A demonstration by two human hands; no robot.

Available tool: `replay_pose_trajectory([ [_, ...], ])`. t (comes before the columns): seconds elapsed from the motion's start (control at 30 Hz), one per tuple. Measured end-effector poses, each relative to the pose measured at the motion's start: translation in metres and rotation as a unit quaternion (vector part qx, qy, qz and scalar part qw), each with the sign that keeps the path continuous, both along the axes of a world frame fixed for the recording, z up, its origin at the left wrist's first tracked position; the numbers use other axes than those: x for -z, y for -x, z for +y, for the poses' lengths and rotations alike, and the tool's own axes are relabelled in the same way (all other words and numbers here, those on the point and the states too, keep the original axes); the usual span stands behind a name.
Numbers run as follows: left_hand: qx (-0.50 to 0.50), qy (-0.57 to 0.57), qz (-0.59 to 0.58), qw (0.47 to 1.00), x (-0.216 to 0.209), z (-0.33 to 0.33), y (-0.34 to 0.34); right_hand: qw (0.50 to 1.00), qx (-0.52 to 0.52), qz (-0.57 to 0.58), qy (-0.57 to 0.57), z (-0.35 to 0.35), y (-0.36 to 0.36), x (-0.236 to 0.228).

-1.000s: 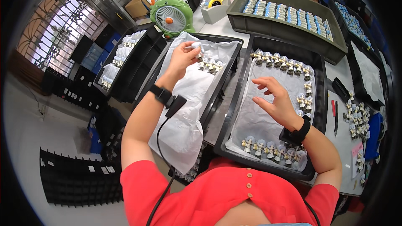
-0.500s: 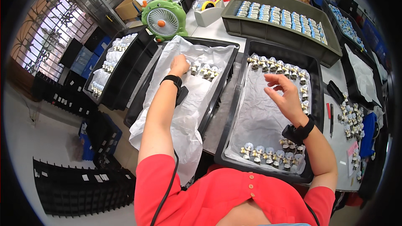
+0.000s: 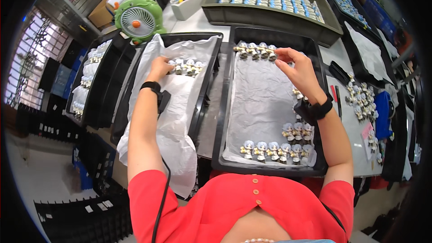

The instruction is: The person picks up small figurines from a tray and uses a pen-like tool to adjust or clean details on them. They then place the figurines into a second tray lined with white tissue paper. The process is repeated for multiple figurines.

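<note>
My left hand [image 3: 160,68] is in the left black tray [image 3: 216,47], its fingers closed at the left end of a short row of small doll figurines [image 3: 189,66]. They have pale blue hair and lie on white paper. In the right black tray [image 3: 223,121], my right hand [image 3: 298,69] pinches with thumb and forefinger at a figurine [image 3: 272,52] in the far row. The hand hides what stands behind it in that row. More figurines [image 3: 273,150] line the near and right sides of this paper-lined tray.
A green fan [image 3: 138,20] stands behind the left tray, with a tape dispenser [image 3: 186,4] beside it. Behind the right tray is a large olive bin [image 3: 270,20] of pale blue pieces. Loose figurines [image 3: 361,96] and a red pen [image 3: 333,93] lie at right. Another figurine tray [image 3: 101,90] sits far left.
My right hand has gone from hovering over the right tray to the far row's figurines. My left hand remains at its row. The whole view has shifted, with the trays now further left.
</note>
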State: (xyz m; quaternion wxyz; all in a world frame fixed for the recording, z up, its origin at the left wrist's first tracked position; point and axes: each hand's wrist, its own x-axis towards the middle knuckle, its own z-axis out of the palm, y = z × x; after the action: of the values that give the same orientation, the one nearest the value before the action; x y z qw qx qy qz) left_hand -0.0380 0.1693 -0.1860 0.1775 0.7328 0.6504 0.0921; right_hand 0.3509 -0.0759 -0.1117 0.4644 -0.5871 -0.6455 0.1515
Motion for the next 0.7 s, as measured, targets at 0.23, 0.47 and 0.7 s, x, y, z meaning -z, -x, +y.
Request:
replay_pose_trajectory([
  [0.23, 0.071, -0.144, -0.086, 0.983, -0.027, -0.011, -0.012, 0.902, 0.044, -0.352, 0.246, -0.012, -0.023, 0.006],
  [0.47, 0.227, 0.041, -0.406, 0.884, -0.112, -0.129, -0.095, 0.881, 0.017, -0.370, 0.295, 0.000, -0.033, 0.043],
  [0.7, 0.261, 0.159, -0.445, 0.842, -0.111, -0.222, -0.132, 0.990, -0.105, -0.076, -0.052, -0.020, 0.047, -0.019],
])
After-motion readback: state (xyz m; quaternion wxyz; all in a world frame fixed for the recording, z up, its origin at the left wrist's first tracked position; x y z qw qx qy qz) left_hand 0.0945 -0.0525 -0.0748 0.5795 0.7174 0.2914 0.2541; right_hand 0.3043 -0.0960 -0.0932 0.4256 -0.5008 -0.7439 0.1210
